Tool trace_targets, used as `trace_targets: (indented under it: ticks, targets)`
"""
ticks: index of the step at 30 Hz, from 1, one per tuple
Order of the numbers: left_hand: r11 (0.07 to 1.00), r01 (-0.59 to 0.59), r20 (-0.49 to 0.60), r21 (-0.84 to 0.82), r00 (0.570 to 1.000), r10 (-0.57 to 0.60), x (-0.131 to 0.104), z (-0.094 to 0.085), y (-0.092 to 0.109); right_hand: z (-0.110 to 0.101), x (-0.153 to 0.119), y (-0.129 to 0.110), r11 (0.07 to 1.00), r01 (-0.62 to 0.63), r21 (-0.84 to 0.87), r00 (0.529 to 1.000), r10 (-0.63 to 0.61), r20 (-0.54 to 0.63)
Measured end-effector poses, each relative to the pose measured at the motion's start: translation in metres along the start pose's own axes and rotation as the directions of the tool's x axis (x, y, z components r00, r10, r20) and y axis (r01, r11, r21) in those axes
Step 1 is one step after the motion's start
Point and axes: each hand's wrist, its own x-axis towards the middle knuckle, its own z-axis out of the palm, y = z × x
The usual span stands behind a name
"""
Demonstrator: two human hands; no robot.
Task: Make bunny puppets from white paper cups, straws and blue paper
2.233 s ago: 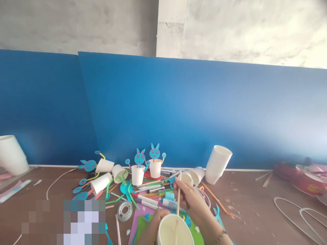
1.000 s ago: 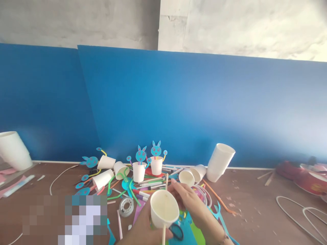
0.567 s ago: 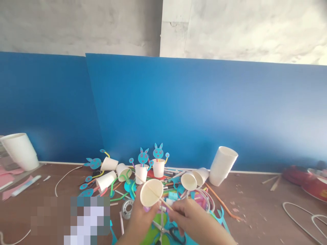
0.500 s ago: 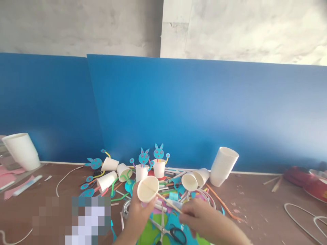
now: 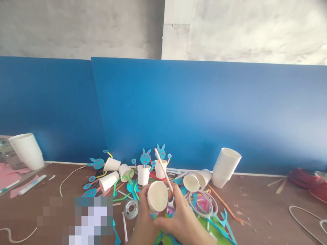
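Note:
A white paper cup (image 5: 157, 196) is in my left hand (image 5: 145, 217), its open mouth turned toward me. My right hand (image 5: 180, 217) is just beside the cup, fingers closed round a thin wooden stick (image 5: 163, 166) that points up and to the left. Whether the right fingers also touch the cup is hard to tell. Behind them, two cups with blue paper rabbit heads stand upright: one rabbit cup (image 5: 143, 174) in front, another (image 5: 160, 169) partly behind the stick. Beneath my hands lie blue and green paper pieces (image 5: 209, 226); the scissors are hidden.
Tipped rabbit cups and bent straws lie left, near a tape roll (image 5: 131, 209). Loose cups (image 5: 191, 183) and a cup stack (image 5: 226, 166) are right, with coiled white tubing (image 5: 201, 204) in front. Another cup stack (image 5: 28, 151) stands far left. A blue partition (image 5: 178, 112) closes the back.
The stick has swung from lying against the cup's side to pointing upward. My right hand has moved left, close to the cup. The cup has shifted slightly right and down.

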Motion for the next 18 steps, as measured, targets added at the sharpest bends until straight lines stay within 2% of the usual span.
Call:
trace_targets:
  ticks: [3,5,8,12,14,16,18]
  targets:
    - [0.996,-0.058,0.133,-0.063,0.989,0.066,-0.003,0.0,-0.006,0.013,-0.004,0.001,0.999,-0.04,-0.028,0.999,0.04,-0.012]
    - [0.996,-0.083,0.136,-0.017,0.987,0.085,-0.004,-0.003,-0.011,0.012,-0.004,0.003,0.998,-0.043,-0.046,0.998,0.041,-0.037]
    - [0.998,-0.038,0.112,0.048,0.993,0.033,-0.002,-0.008,-0.016,0.008,-0.003,0.004,0.998,-0.003,-0.068,0.999,0.0,-0.051]
    - [1.0,-0.027,0.163,0.005,0.986,0.026,0.004,-0.011,-0.013,-0.003,-0.002,0.002,0.998,0.035,-0.043,0.999,-0.035,0.004]
    - [1.0,0.009,0.147,0.019,0.989,-0.012,0.006,-0.011,-0.009,-0.015,0.002,0.005,0.997,0.08,0.008,0.997,-0.08,0.017]
    - [0.998,0.033,0.085,0.054,0.996,-0.037,0.008,-0.012,-0.007,-0.028,0.009,0.014,0.996,0.084,0.024,0.996,-0.084,-0.024]
    - [0.997,0.053,0.025,0.049,0.998,-0.054,0.01,-0.013,-0.007,-0.041,0.016,0.028,0.992,0.054,-0.11,0.996,-0.061,-0.058]
